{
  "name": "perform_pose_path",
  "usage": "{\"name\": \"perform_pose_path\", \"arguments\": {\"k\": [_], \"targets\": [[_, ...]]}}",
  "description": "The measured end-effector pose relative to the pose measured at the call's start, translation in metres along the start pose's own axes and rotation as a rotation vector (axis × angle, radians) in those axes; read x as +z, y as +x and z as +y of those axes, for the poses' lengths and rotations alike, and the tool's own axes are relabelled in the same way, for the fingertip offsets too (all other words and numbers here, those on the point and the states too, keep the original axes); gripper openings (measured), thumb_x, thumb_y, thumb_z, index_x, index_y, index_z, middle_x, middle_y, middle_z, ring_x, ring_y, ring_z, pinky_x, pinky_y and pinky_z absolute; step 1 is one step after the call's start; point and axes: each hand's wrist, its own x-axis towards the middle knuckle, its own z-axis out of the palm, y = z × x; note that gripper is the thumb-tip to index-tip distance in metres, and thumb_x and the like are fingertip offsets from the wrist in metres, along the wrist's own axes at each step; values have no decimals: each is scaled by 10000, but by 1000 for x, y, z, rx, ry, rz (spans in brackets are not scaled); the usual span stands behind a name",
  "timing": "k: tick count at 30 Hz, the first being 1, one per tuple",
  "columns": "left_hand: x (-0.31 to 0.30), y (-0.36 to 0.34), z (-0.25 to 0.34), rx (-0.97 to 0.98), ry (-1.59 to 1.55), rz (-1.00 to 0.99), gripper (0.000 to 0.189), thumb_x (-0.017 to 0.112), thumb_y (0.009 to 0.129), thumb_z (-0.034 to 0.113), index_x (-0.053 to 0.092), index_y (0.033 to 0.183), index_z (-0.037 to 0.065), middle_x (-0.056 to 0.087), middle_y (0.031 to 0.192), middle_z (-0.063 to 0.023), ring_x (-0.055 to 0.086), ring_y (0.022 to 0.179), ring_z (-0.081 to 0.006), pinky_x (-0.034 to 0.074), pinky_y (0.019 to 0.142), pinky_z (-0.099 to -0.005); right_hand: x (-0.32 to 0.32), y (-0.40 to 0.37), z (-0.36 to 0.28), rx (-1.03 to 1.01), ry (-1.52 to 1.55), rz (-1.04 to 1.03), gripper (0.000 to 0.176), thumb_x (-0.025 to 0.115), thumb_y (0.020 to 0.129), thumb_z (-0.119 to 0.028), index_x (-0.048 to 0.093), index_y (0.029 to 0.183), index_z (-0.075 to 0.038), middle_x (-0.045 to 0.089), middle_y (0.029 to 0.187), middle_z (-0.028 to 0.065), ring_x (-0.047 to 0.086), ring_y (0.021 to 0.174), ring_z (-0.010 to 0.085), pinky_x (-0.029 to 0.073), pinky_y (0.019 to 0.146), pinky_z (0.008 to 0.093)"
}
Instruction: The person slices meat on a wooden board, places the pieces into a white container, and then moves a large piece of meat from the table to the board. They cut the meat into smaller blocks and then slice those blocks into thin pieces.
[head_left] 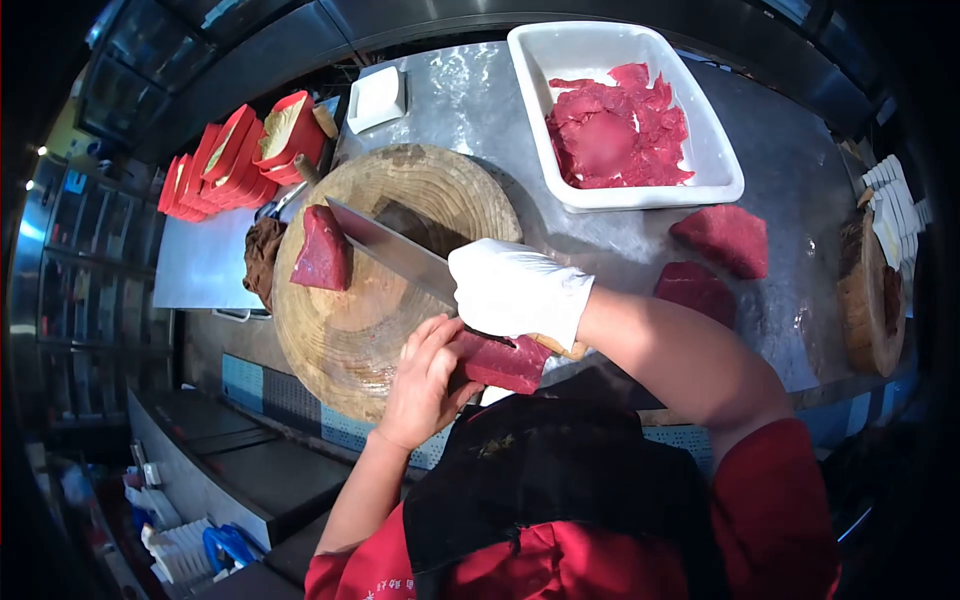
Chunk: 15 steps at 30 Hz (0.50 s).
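My right hand (515, 285), in a white glove, is closed around the handle of a large knife (390, 245). The blade points up and left over the round wooden chopping block (440, 170), its tip beside a chunk of red meat (323, 250). My bare left hand (420, 385) grips the left end of a thick piece of red meat (508, 365) at the block's near right edge. Its fingers lie on top and the thumb is at the near side. The gloved hand and forearm cover part of that piece and of the block.
Sliced meat fills part of a white tub (528, 110) at the back. Two meat chunks (735, 240) lie on the metal table (790, 190) at right. A small white dish (377, 98), red containers (235, 150), a brown cloth (263, 255) and another wooden block (862, 295) stand around.
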Motion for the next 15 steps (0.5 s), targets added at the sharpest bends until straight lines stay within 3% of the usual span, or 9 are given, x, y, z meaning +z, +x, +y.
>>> {"name": "perform_pose_path", "arguments": {"k": [2,3,8,10,12,15], "targets": [[-1,11,1,10,56,-84,467,831,661,145,580,1046,62,595,1213,-140,540,1155,-397,455,964,-468,-5,2,-4,11,13,-96,197,648,757,-165,599,714,20,613,658,236,640,640,404,498,579,465],[-5,16,-3,48,72,-148,454,808,683,188,589,1064,74,610,1168,-108,561,1092,-351,471,911,-448,-4,2,-5,22,7,-19,191,615,705,-122,686,718,55,636,689,284,674,698,436,533,613,471],[-27,23,-15,206,277,-258,408,725,714,218,601,1084,99,621,1136,-60,577,1070,-281,468,840,-395,-25,0,-13,54,73,-44,176,614,712,-109,686,736,50,643,704,279,676,708,431,537,619,471],[-37,15,-21,195,428,-139,378,689,727,171,601,1087,102,621,1143,-56,579,1076,-279,462,844,-390,-24,-7,-16,41,56,-56,168,615,722,-110,682,740,43,646,705,270,676,707,427,537,618,469],[-44,6,-31,142,449,-127,371,663,736,136,597,1098,94,620,1149,-66,580,1080,-287,475,855,-402,-18,-17,-20,-177,55,138,160,629,747,-135,667,735,20,648,701,245,675,690,409,539,611,466],[-46,-8,-50,92,399,78,400,684,668,48,619,1062,78,592,1153,-129,577,1051,-344,510,849,-434,-15,-36,-25,-223,-54,54,167,581,856,-136,583,868,31,628,694,208,649,671,403,512,603,478]]}}
